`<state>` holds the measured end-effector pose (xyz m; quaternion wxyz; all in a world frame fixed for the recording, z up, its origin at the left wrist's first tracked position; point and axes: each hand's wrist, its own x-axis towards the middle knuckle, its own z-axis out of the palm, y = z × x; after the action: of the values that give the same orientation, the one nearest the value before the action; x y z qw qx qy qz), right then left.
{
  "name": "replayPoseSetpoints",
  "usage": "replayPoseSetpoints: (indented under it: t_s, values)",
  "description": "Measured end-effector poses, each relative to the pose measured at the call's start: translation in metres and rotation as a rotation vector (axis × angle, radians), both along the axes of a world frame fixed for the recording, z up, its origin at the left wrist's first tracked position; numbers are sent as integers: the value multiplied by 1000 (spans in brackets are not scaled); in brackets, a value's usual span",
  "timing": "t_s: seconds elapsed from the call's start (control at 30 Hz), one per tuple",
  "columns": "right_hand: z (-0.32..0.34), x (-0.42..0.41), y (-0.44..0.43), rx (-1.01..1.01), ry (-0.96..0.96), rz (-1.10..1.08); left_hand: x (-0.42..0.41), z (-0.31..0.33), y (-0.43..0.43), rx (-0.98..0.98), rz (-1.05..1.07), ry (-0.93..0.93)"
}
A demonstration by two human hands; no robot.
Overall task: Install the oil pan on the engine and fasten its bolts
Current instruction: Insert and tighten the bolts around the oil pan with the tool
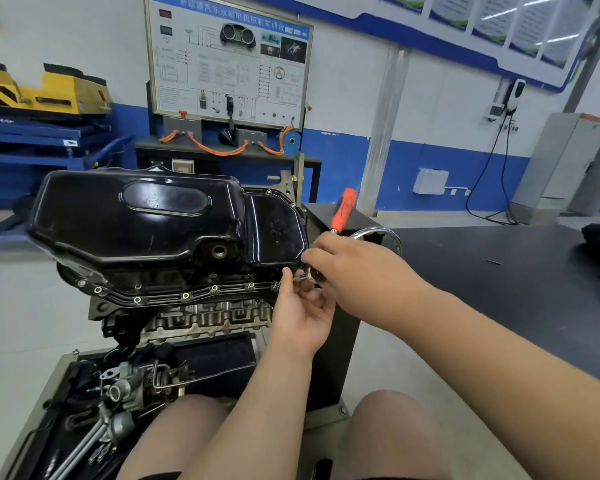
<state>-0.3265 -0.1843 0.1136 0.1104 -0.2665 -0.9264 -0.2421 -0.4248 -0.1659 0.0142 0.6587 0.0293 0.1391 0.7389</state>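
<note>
a tray (54, 372) of loose parts lies lowest. above it the left hand (302, 306), palm up, pinches a small metal piece (300, 278) at the right corner of the oil pan (136, 220). the right hand (340, 261) grips the ratchet (343, 209) head just over it. the black pan sits left of both hands on the engine (205, 317), bolts (184, 296) along its near flange.

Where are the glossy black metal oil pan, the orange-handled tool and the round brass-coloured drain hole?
Glossy black metal oil pan (118, 230): head view, its broad top face.
Orange-handled tool (343, 209): head view, middle of the orange grip.
Round brass-coloured drain hole (219, 251): head view, the threaded ring in the pan's near wall.
</note>
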Motion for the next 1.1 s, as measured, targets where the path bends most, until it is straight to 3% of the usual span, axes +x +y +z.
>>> replayPoseSetpoints:
  t_s: [0.17,0.33,0.4,0.5,0.57,0.63,0.73,0.8,0.97,1.03,1.1]
  values:
    - [8,-11,8,-14,37,-174,2,15,-5,96,-12,-100]
    - [10,-10,9,-31,149,-406,13,22,-14,116,-40,29]
    - [15,-10,10,28,9,-333,15,25,-14,71,-6,-22]
    - [26,-6,11,205,-210,-53,14,27,-14,-4,12,-51]
    - [30,-2,15,256,-254,30,17,28,-13,-13,4,-72]
    - [27,-4,13,182,-132,-48,17,30,-13,38,-8,-88]
    - [18,-9,15,-74,84,-411,15,28,-14,91,-51,2]
    - [14,-7,14,-127,126,-475,15,25,-15,69,-65,56]
    - [21,10,18,232,-217,-57,15,19,-11,4,-65,50]
    - [22,9,19,144,-86,-60,15,19,-11,15,-60,43]
    - [19,1,14,-71,123,-218,12,20,-11,72,-65,62]
